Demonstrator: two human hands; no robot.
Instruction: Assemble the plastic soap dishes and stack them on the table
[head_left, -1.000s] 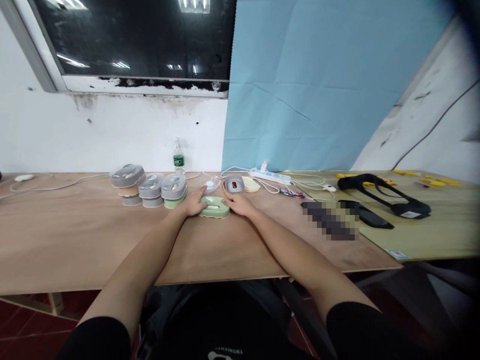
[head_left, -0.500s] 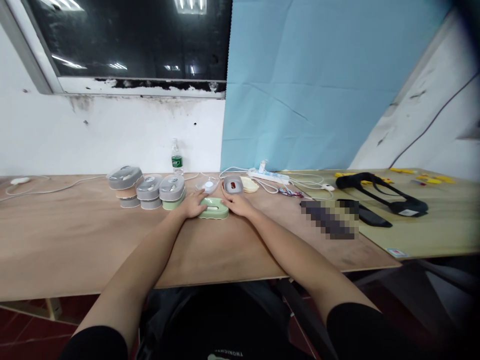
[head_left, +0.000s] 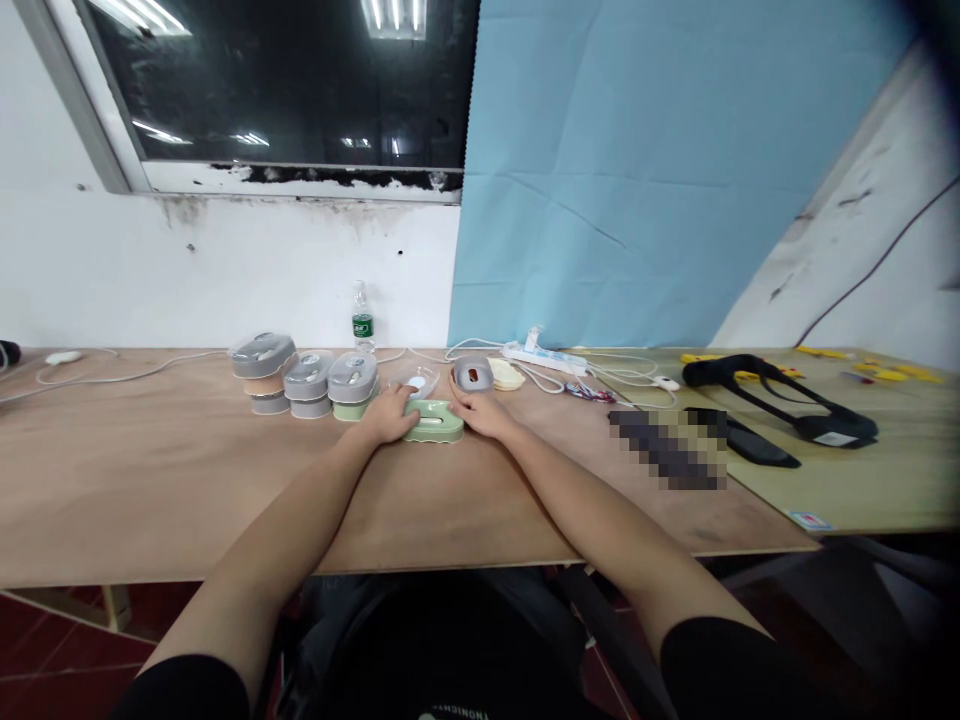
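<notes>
On the wooden table in front of me lies a low green plastic box (head_left: pixel 433 425), oval, with a light slot-shaped mark in its top. My left hand (head_left: pixel 390 415) grips its left end, the thumb along the near side. At the right end my right hand (head_left: pixel 480 412) rests with its fingers against the edge. Just behind my left hand is a clear plastic lid (head_left: pixel 416 381) with a white round part. A grey box (head_left: pixel 473 374) with a brown patch in the middle sits behind my right hand, beside a cream-coloured dish-like piece (head_left: pixel 505 375).
To the left stand stacked lidded containers (head_left: pixel 262 365) in grey, peach and green. A water bottle (head_left: pixel 362 318) is by the wall. A power strip (head_left: pixel 547 358) with white cables lies at the back. Right are a black strap-like frame (head_left: pixel 832 430) and yellow pieces (head_left: pixel 889 372).
The view has shifted slightly, so everything appears a little further right. Both hands stay at the ends of the green box, with no clear change in their hold.
</notes>
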